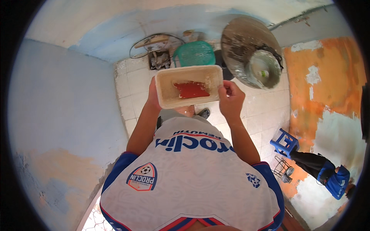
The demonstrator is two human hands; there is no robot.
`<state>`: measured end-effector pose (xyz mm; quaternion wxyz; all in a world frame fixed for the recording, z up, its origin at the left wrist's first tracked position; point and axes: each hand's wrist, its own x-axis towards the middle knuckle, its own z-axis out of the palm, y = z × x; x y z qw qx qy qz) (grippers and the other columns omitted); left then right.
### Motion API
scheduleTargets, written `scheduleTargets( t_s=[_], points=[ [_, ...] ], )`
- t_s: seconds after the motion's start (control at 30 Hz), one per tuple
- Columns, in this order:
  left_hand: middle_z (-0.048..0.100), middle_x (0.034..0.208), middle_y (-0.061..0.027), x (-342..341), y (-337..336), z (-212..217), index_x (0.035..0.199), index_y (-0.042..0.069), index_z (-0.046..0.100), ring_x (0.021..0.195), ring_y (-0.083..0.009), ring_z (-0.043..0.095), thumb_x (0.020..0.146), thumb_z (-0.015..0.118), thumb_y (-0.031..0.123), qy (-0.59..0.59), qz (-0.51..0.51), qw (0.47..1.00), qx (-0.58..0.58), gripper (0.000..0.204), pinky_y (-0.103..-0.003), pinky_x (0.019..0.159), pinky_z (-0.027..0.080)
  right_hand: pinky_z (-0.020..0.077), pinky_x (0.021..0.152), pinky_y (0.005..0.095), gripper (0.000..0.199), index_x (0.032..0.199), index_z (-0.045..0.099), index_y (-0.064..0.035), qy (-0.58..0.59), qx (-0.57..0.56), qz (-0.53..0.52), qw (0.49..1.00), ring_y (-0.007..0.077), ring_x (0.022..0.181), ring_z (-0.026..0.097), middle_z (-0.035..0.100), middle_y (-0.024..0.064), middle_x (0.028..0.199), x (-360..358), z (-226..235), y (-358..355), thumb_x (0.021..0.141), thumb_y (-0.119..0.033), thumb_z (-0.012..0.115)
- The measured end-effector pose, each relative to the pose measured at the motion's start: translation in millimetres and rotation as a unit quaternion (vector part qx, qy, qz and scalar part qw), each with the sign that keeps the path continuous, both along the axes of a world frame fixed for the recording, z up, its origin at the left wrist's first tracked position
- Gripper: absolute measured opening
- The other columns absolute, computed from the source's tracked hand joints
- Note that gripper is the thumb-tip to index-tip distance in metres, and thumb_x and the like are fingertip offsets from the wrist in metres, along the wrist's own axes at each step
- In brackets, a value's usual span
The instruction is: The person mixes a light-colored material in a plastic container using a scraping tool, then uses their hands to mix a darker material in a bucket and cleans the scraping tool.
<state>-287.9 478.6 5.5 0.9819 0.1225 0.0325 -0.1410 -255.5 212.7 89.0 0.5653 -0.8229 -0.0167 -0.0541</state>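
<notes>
We see both forearms raised ahead of chest, elbows bent. Left hand [153, 98] wraps left end of cream rectangular tub [189, 85], fingers hidden beneath. Right hand [231, 98] pinches right rim, fingers curled tight. Tub held level over tiled floor [127, 88], red paste [191, 89] inside.

Both forearms enter from lower centre, bare below short sleeves, rising toward 12 o'clock. Left forearm angled toward 1 o'clock, elbow bent. Left hand [153, 96] raised at chest front, palm turned inward, fingers mostly hidden, thumb side toward viewer, gripping. Right forearm angled toward 11 o'clock. Right hand [230, 98] level with left, at 3 o'clock from it, well apart. Right fingers [227, 89] curled in, knuckles up, thumb pressed at 9 o'clock side, gripping.
</notes>
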Motion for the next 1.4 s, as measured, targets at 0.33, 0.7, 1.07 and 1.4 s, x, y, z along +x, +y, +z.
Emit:
scheduleTargets(
  t_s=[0.33,0.7,1.07,1.4],
  points=[
    [0.056,0.147,-0.0108,6,-191,15,0.151,0.014,0.047,0.129,-0.0309,0.060,0.107,0.038,0.052,0.060,0.093,0.937,0.330,0.058,-0.052,0.106,0.052,0.0534,0.067,0.0255,0.017,0.100,0.073,0.0048,0.056,0.022,-0.022,0.998,0.0096,0.073,0.068,0.074,0.0078,0.082,17,-18,-181,0.092,-0.009,0.068],
    [0.047,0.157,-0.0101,110,-196,3,0.159,0.021,0.039,0.143,-0.0354,0.044,0.099,0.026,0.078,0.200,-0.026,0.940,0.275,0.083,-0.068,0.106,0.038,0.0559,0.070,0.0371,0.018,0.095,0.073,0.0004,0.032,-0.024,-0.019,0.999,0.0250,0.073,0.073,0.074,0.0154,0.080,138,-52,-208,0.087,-0.015,0.067],
    [0.043,0.161,-0.0085,279,-170,-22,0.160,0.020,0.036,0.146,-0.0350,0.042,0.100,0.022,0.078,0.158,-0.011,0.911,0.381,0.085,-0.072,0.109,0.030,0.0550,0.071,0.0332,0.021,0.100,0.074,0.0014,-0.023,-0.057,0.026,0.998,0.0173,0.075,0.070,0.074,0.0122,0.082,333,-46,-194,0.088,-0.016,0.069],
    [0.034,0.166,-0.0090,355,-230,-80,0.161,0.019,0.036,0.152,-0.0327,0.029,0.083,0.032,0.096,0.264,-0.069,0.898,0.345,0.110,-0.071,0.113,0.022,0.0560,0.079,0.0424,0.026,0.096,0.075,0.0007,0.018,-0.175,0.065,0.982,0.0329,0.084,0.073,0.075,0.0179,0.087,446,-95,-224,0.084,-0.021,0.067]
  ],
)
